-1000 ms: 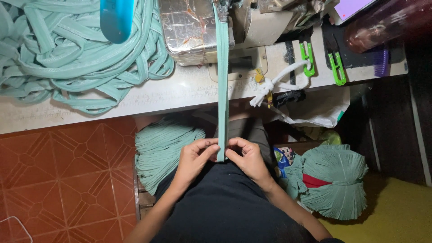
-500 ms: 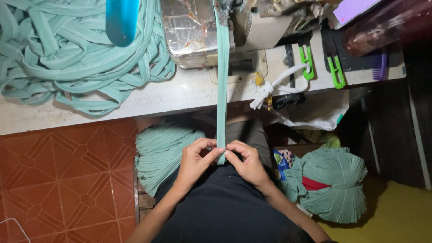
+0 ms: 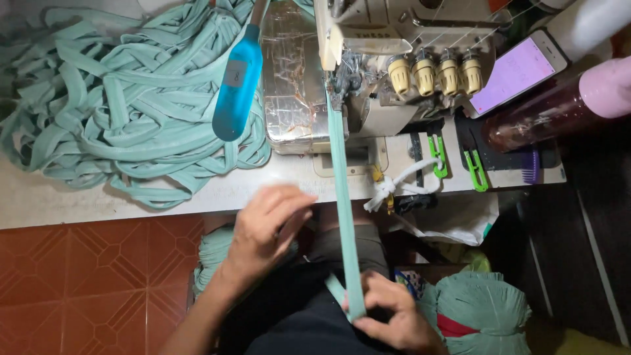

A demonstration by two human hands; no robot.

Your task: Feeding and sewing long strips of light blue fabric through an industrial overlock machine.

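A long teal fabric strip [image 3: 342,197] runs from the sewing machine [image 3: 388,59] on the table down to my lap. My right hand [image 3: 391,315] is shut on the strip's lower end, pinching it near my lap. My left hand [image 3: 269,227] is raised near the table's front edge, fingers apart and holding nothing, a little left of the strip. A big heap of sewn teal strips [image 3: 125,112] lies on the table to the left of the machine.
A blue tube-shaped object [image 3: 236,89] hangs over the heap. Green clips [image 3: 437,154], a dark comb [image 3: 519,158], a phone [image 3: 516,69] and a pink-capped bottle [image 3: 565,105] lie at the right. Teal fabric bundles [image 3: 483,315] sit by my knees. Orange floor tiles [image 3: 85,283] show at left.
My left hand has let go of the strip and risen toward the table edge. My right hand keeps its grip near my lap. The view has moved closer to the machine.
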